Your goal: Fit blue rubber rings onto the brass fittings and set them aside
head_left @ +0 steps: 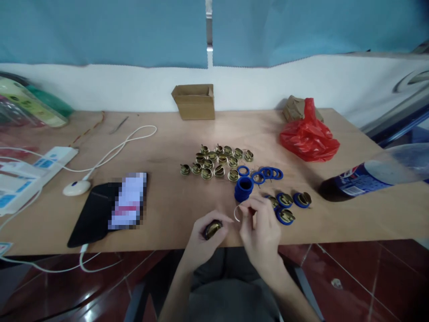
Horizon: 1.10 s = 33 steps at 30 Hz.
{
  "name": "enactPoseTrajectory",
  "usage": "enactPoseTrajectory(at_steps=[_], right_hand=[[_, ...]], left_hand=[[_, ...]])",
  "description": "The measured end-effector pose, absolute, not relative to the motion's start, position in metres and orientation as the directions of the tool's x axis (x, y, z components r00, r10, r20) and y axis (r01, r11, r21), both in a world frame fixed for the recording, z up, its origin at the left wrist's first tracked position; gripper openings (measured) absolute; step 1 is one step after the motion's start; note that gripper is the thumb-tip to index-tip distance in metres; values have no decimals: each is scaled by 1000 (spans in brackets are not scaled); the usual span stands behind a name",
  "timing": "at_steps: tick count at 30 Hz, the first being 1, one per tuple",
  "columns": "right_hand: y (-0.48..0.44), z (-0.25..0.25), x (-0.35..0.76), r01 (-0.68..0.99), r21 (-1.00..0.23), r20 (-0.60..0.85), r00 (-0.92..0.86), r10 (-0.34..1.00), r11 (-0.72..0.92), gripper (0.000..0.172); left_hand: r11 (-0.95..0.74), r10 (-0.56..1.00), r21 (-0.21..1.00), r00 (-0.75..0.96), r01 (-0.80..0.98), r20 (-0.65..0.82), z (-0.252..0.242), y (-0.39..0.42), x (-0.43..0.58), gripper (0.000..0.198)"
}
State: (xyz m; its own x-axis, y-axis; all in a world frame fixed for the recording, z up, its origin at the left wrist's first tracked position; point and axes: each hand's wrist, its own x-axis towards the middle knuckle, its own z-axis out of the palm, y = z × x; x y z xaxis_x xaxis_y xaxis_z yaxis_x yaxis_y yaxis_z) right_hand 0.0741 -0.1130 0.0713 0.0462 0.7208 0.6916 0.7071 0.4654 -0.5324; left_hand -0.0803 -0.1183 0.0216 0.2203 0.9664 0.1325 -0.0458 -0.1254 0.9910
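Note:
My left hand [204, 239] is closed round a brass-coloured round metal piece [213, 229], whose shiny face points up. Between thumb and fingers, my right hand [259, 226] pinches a thin white ring [236, 213], held close to the left fingertips but apart from the metal piece. Just beyond the right hand stands a stack of blue rings [243, 189], with several loose blue rings [268, 173] behind it. Brass pieces seated on blue rings [285, 216] lie to its right. Farther back sits a group of brass pieces with raised tabs [212, 162].
A cola bottle [355, 181] lies at the right, near a red plastic bag [310, 138]. At the back is a cardboard box [196, 102]. A phone [129, 201], a black flat device [92, 214], white cables [110, 154] and a power strip [50, 163] occupy the left.

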Motion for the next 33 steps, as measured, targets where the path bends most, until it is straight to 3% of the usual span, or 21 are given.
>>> enactPoseTrajectory(at_steps=[6,16,20,24,33], right_hand=[[-121,35,58,621,-628,658,101,746,470,20],[-128,29,63,600,-667,640,160,751,441,19],[-130,26,60,598,-693,614,199,763,402,17],[-129,27,60,589,-691,615,173,770,420,16],[-133,31,59,551,-735,571,189,799,395,16]], left_hand=[[-150,969,989,197,-17,150,24,-117,-75,15],[-85,989,993,127,86,74,29,-120,-74,18],[-112,976,990,199,90,92,26,-120,-73,6],[-123,965,988,245,95,97,24,-121,-73,13],[-179,980,980,103,82,170,26,-118,-73,17]])
